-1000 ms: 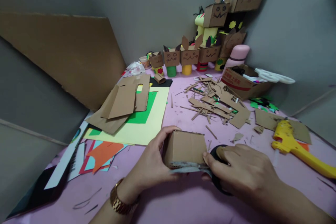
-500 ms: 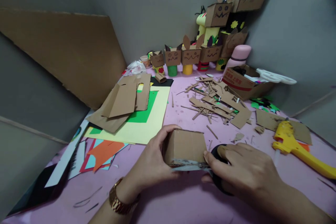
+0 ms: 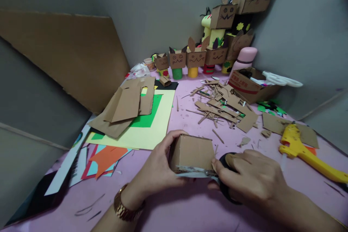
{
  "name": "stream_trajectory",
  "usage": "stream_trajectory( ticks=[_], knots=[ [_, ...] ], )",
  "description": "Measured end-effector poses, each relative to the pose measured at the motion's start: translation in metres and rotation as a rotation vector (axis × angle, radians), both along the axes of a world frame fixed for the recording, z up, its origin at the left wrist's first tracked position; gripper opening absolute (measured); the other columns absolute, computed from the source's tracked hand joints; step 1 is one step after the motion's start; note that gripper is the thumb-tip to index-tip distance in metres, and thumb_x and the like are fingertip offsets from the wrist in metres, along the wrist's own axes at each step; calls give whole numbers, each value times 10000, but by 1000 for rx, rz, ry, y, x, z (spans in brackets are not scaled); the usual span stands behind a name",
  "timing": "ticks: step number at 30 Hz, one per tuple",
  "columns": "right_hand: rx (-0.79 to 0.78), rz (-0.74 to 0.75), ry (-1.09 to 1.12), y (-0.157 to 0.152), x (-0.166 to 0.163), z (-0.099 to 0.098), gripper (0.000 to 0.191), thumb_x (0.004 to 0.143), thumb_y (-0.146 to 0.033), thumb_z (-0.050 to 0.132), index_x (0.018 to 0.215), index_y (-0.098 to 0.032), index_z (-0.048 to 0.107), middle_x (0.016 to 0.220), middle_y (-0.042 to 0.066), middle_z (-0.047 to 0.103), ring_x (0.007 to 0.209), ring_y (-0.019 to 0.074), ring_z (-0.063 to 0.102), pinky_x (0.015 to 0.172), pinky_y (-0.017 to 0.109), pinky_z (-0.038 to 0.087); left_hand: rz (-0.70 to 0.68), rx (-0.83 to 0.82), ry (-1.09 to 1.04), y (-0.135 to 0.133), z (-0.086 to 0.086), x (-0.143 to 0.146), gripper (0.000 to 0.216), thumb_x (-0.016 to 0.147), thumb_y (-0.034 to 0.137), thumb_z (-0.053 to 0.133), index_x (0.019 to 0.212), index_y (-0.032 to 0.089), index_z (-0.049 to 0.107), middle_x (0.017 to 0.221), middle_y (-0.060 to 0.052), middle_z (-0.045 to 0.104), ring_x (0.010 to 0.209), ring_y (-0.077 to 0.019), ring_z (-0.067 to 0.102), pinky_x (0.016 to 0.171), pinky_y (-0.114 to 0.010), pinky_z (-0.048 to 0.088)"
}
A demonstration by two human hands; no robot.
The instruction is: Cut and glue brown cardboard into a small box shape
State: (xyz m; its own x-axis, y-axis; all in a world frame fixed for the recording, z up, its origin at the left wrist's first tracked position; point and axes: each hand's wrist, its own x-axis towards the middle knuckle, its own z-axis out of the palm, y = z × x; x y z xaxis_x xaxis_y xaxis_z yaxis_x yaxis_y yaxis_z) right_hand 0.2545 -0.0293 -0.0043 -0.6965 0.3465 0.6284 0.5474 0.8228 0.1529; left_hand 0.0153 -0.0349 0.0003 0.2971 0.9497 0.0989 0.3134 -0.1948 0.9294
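My left hand [image 3: 159, 163] is closed around the left side of a small cardboard box [image 3: 196, 151], with the thumb along its lower left edge and a finger over the top corner. In my right hand [image 3: 252, 174] is a pair of scissors [image 3: 228, 161], its black handles wrapped by my fingers. The scissor blades lie along the near lower edge of the box, one above the other. My right index finger touches the box's right side. A gold watch sits on my left wrist.
Cardboard scraps [image 3: 220, 105] lie beyond the box. A yellow glue gun [image 3: 301, 150] rests at right, near an open carton [image 3: 251, 87]. Cardboard sheets [image 3: 126, 105] and coloured paper [image 3: 108, 157] lie at left. Cardboard animal figures [image 3: 196, 58] line the back.
The view has shifted slightly. Both hands keep their grips on the box and scissors, and the blades stay along the lower edge with hardly any movement.
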Motion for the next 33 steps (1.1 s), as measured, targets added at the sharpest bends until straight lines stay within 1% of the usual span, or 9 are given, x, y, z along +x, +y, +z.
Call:
stream_trajectory(
  ticks=[6,9,12,16,19,21,25,29,33],
  knots=[
    [-12,-18,-25,1,-2,1,186,973,-307,469,961,-196,618,604,7,607,536,174,512,552,330,303,-1,17,23,0,-1,-1,786,527,172,828,1191,307,430,1213,-30,549,1094,-243,548,942,-386,427],
    [-34,-90,-37,4,-5,0,226,969,-182,393,982,-223,615,656,30,628,575,190,536,559,331,312,32,51,72,2,2,-1,766,548,203,831,1187,297,419,1193,-36,553,1095,-242,551,939,-381,434],
    [-47,-132,-37,5,-9,-1,306,921,-83,355,999,-240,606,711,56,645,619,214,551,557,330,328,51,48,84,2,6,1,681,615,258,809,1169,304,416,1151,-23,567,1072,-221,565,896,-341,465],
    [-79,-111,-43,5,-12,1,340,852,-35,380,1034,-226,594,786,92,669,682,240,585,548,319,378,53,48,78,1,6,5,657,619,216,795,1156,313,428,1115,-2,578,1025,-200,587,843,-301,482],
    [-122,-73,-63,8,-9,6,351,797,-45,419,1054,-209,592,822,111,676,693,250,605,537,315,423,60,33,69,1,5,3,690,596,179,798,1165,315,433,1114,2,581,1020,-198,590,853,-302,473],
    [-164,-76,-58,12,-3,8,346,778,-82,460,1080,-195,586,891,134,676,742,269,619,558,330,462,56,5,30,1,6,-1,698,584,189,809,1166,320,446,1122,0,580,1027,-203,584,862,-307,469],
    [-199,-210,2,21,11,9,296,830,-260,565,1114,-175,575,1009,174,657,862,336,616,628,404,499,110,26,-103,2,9,-11,698,569,272,831,1157,357,465,1123,1,561,1054,-224,558,808,-299,485],
    [-289,-184,138,24,14,4,330,870,-408,581,1108,-181,560,958,141,669,803,294,636,631,385,504,227,208,-7,2,5,-12,723,569,206,813,1173,369,453,1159,-16,540,1081,-247,542,883,-371,457],
    [-347,-174,212,27,10,-4,359,884,-454,567,1119,-183,558,940,122,677,790,271,647,650,374,507,304,318,47,1,0,-11,735,589,213,805,1209,354,436,1194,-49,539,1084,-271,547,895,-423,445]
  ],
)
